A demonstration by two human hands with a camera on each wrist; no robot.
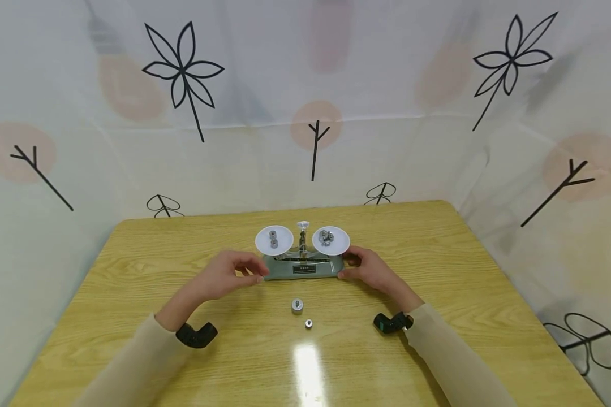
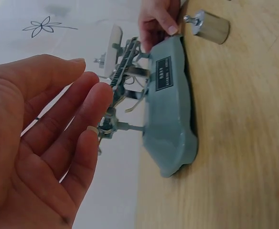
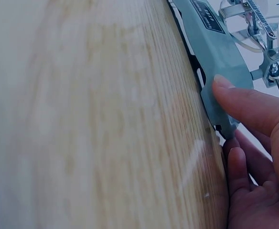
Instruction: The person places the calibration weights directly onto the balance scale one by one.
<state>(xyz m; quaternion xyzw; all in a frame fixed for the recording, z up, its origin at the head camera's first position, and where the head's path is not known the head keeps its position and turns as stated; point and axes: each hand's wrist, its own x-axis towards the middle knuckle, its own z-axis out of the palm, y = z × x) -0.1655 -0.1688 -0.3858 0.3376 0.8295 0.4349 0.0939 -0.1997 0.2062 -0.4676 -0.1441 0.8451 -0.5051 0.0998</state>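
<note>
A grey-green pan balance (image 1: pixel 284 271) stands at the far middle of the table. Its left white pan (image 1: pixel 262 242) bears two metal weights (image 1: pixel 274 244); on the right white pan (image 1: pixel 343 244) lies a cluster of small metal pieces (image 1: pixel 326 237) that look like nuts. My right hand (image 1: pixel 370 271) grips the right end of the base, thumb (image 3: pixel 240 98) on its front face and fingers at the end. Beside the left end, my left hand (image 1: pixel 229 275) hovers with loosely bent fingers. The left wrist view shows it apart from the base and holding nothing.
Nearer to me than the balance, a larger knobbed weight (image 1: pixel 297 306) and a smaller one (image 1: pixel 309 324) stand on the wooden table (image 1: pixel 244 362). A patterned white cloth (image 1: pixel 254 164) hangs behind and at both sides. Each wrist wears a black camera mount (image 1: pixel 197 336).
</note>
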